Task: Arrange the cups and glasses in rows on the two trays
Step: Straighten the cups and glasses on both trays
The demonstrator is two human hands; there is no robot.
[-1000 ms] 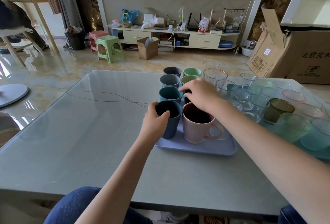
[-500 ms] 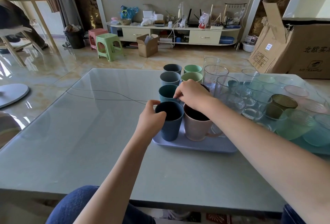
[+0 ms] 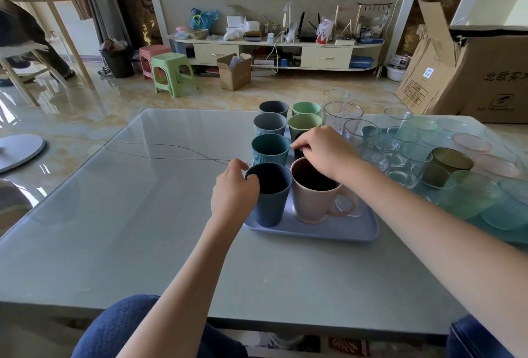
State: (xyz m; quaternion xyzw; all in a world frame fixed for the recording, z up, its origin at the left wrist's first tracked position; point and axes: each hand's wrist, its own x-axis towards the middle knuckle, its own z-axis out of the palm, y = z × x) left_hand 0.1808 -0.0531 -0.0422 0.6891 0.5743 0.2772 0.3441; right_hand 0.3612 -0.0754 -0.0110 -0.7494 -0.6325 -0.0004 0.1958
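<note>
The left hand grips the dark blue cup at its near-left rim, the thumb hooked over the edge into the mouth and the fingers curled round the outer wall. That cup stands at the front left corner of the lavender tray. The right hand reaches over the pink mug beside it, fingers bent down onto a dark cup in the row behind; the hand covers nearly all of that cup, so only a sliver of its rim and wall shows, and whether the fingers truly pinch it cannot be told. The mug's handle points right, toward the glasses.

Behind the dark blue cup the left row runs back through a teal cup, a grey-blue cup and a dark grey cup. In the right row an olive cup and a light green cup stand beyond the hidden one.

To the right, clear glasses crowd together with tinted ones, among them an olive-green glass and a textured green glass; the tray under them is hard to make out, and the farthest glasses blur into the grey table.
</note>
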